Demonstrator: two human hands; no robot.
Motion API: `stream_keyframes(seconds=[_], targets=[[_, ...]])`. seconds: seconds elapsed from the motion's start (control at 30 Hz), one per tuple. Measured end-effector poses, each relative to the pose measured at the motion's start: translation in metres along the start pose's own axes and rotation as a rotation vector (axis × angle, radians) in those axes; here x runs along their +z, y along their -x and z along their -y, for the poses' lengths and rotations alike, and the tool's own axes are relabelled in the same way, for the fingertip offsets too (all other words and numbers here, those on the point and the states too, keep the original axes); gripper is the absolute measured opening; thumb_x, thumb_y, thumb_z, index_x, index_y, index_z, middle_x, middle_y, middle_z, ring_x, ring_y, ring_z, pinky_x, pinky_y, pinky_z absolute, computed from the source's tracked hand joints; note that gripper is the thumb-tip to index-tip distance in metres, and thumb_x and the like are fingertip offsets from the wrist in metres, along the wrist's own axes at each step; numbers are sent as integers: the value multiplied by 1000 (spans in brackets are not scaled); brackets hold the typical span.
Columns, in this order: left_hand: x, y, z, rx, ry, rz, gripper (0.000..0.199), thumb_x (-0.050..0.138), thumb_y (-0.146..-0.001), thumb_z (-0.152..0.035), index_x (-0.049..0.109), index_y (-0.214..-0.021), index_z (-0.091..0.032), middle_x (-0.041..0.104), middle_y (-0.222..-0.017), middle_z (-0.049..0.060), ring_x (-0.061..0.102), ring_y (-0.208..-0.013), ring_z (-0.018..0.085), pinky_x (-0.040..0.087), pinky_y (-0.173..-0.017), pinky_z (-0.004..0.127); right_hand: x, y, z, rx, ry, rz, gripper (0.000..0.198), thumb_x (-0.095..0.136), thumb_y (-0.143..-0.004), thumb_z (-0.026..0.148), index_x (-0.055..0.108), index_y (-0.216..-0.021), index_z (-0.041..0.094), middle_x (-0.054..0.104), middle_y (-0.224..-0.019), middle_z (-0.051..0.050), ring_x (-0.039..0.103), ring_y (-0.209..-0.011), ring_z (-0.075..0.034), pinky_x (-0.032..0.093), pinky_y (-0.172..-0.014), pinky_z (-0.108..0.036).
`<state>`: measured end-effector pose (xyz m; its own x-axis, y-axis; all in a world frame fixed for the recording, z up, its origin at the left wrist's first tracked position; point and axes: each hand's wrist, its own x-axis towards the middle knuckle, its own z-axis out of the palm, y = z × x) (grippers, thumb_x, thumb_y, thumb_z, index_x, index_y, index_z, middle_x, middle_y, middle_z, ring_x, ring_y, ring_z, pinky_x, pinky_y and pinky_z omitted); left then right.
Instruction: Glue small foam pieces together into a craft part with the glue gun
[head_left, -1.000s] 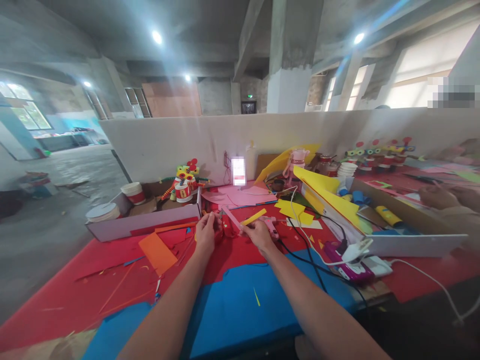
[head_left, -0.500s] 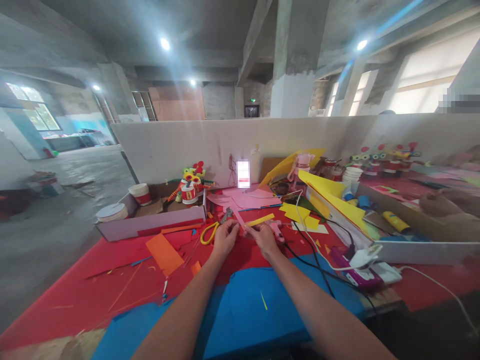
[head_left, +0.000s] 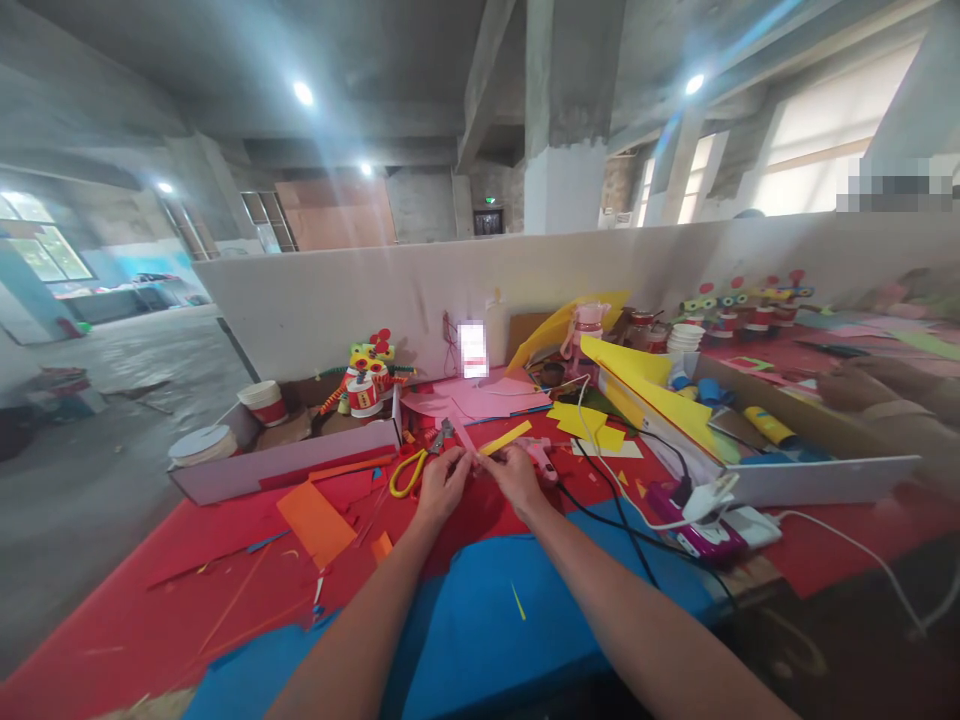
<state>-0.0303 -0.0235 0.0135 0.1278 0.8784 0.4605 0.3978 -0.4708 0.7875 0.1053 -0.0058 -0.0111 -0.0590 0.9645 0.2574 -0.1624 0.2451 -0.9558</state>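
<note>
Above the red table covering, my left hand [head_left: 444, 486] and my right hand [head_left: 514, 480] are close together, fingertips nearly touching. Both are closed in a pinch where a pink paper strip [head_left: 463, 434] and a yellow paper strip [head_left: 510, 436] meet at an angle. The pink one slants up and left, the yellow one up and right. My fingers hide the join. Left of my left hand lie scissors with yellow handles [head_left: 407, 474]. A pink glue gun [head_left: 541, 458] rests just beyond my right hand.
Orange paper [head_left: 316, 524] lies at left, pink sheets [head_left: 495, 400] and yellow pieces [head_left: 589, 424] behind. A tray with paper-cup figures [head_left: 366, 395] stands back left. At right are a box of paper rolls [head_left: 825, 478], a purple power strip [head_left: 701, 535], cables and another person's arm [head_left: 862, 385].
The view has turned slightly to the right, so the scene sits further left. My hands keep their pinch on the strips, with little visible movement over the table.
</note>
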Motion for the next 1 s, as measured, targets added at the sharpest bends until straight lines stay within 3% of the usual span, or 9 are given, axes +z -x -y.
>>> stream_keyframes(seconds=[0.3, 0.57, 0.83, 1.0], targets=[[1, -2, 12, -15, 15, -61, 26, 58, -82, -39, 62, -66, -18, 59, -58, -1, 51, -55, 13, 38, -55, 23, 5, 0, -2, 49, -105, -7, 32, 73, -62, 49, 69, -70, 18, 75, -73, -6, 70, -66, -23, 58, -69, -36], [-3, 0, 3, -32, -13, -93, 27, 59, -81, -39, 61, -64, -18, 60, -58, 0, 53, -57, 14, 40, -57, 24, 6, 1, 0, 26, -66, -4, 35, 72, -63, 52, 69, -67, 17, 73, -66, -6, 70, -63, -23, 57, -66, -35], [-2, -1, 9, -60, 132, -26, 24, 59, -79, -40, 59, -70, -18, 60, -59, -1, 53, -55, 14, 41, -56, 24, 8, 1, 1, -13, -56, -24, 32, 71, -66, 50, 68, -69, 19, 73, -68, -5, 69, -63, -22, 57, -65, -33], [-6, -1, 3, 4, -4, -78, 25, 59, -79, -37, 56, -62, -19, 57, -57, -2, 51, -55, 14, 39, -56, 24, 10, 2, 2, -66, -14, -37, 25, 69, -69, 45, 64, -65, 21, 70, -61, -3, 68, -60, -21, 56, -61, -31]])
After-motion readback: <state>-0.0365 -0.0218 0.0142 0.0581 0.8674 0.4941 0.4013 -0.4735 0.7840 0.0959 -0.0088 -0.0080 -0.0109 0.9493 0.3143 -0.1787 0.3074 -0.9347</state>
